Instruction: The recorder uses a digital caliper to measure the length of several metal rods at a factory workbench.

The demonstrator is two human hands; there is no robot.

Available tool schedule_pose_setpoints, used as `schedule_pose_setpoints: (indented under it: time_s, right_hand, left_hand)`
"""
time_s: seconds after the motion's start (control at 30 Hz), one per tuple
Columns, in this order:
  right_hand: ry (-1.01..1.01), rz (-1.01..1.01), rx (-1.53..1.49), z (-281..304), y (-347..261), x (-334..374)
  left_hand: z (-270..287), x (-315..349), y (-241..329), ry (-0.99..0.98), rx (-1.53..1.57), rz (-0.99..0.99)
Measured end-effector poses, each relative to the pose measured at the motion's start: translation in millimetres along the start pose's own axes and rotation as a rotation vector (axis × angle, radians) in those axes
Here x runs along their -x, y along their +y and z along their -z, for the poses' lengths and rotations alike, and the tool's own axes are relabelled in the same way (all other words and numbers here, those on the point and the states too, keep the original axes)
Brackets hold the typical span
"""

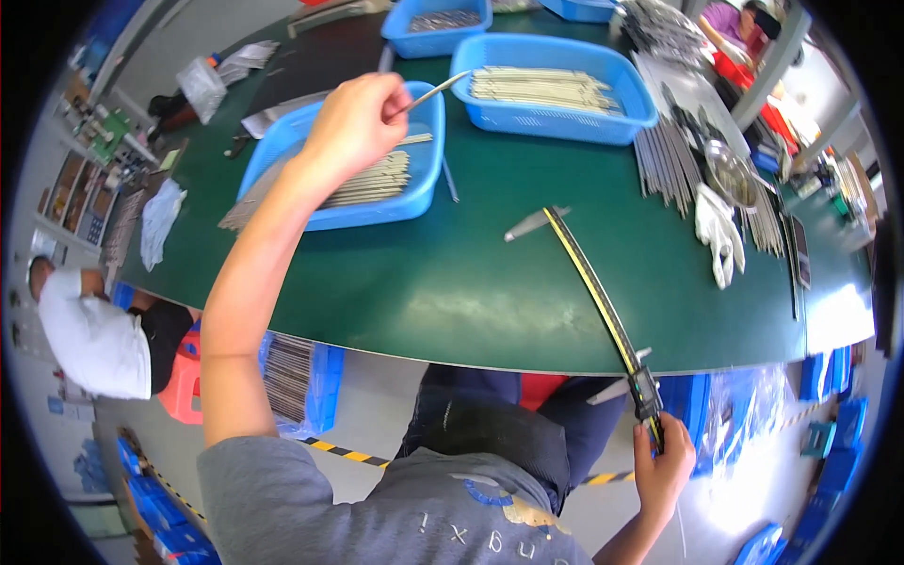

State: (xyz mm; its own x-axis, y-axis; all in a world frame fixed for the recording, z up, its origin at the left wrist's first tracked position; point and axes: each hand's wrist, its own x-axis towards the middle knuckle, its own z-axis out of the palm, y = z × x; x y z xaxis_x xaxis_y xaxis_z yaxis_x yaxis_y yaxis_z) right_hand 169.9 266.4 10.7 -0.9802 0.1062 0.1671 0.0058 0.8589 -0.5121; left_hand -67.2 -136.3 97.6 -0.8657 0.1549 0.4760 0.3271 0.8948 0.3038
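Observation:
My left hand point(363, 118) is raised over a blue basket point(372, 217) and pinches a thin pale rod point(438, 91). The rod's free end points right, toward a second blue basket point(556, 122). Many similar rods lie in both baskets; my forearm hides part of the left one. At the table's front edge, my right hand point(665, 466) is closed around the lower end of a long digital caliper point(600, 294). Its beam slants up and left over the green table point(452, 301), and its jaws stand wide apart with nothing between them.
At the right lie bundled grey rods point(667, 165), a metal bowl point(730, 174), a white glove point(718, 234) and a phone point(800, 252). Another blue basket point(435, 40) stands at the back. One person point(99, 330) sits at the left; another point(739, 33) is at the far right.

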Motion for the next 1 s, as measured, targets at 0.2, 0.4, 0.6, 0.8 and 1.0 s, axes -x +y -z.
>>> schedule_pose_setpoints:
  time_s: [0.2, 0.4, 0.6, 0.8, 1.0]
  right_hand:
    - [0.009, -0.056, 0.021, 0, -6, -4]
    - [0.008, -0.083, 0.019, 0, -7, -2]
    - [0.006, -0.092, 0.018, 0, -6, -1]
    - [-0.019, -0.105, 0.026, 2, -7, -2]
    - [-0.025, -0.109, 0.033, 1, -7, -1]
  left_hand:
    - [-62, 73, 123, 0.038, 0.152, -0.977]
    - [-116, 102, 124, 0.021, 0.308, -1.062]
    - [-122, 105, 120, 0.001, 0.258, -0.997]
    - [-125, 105, 122, 0.048, 0.295, -0.956]
    - [-120, 104, 117, -0.128, 0.283, -0.932]
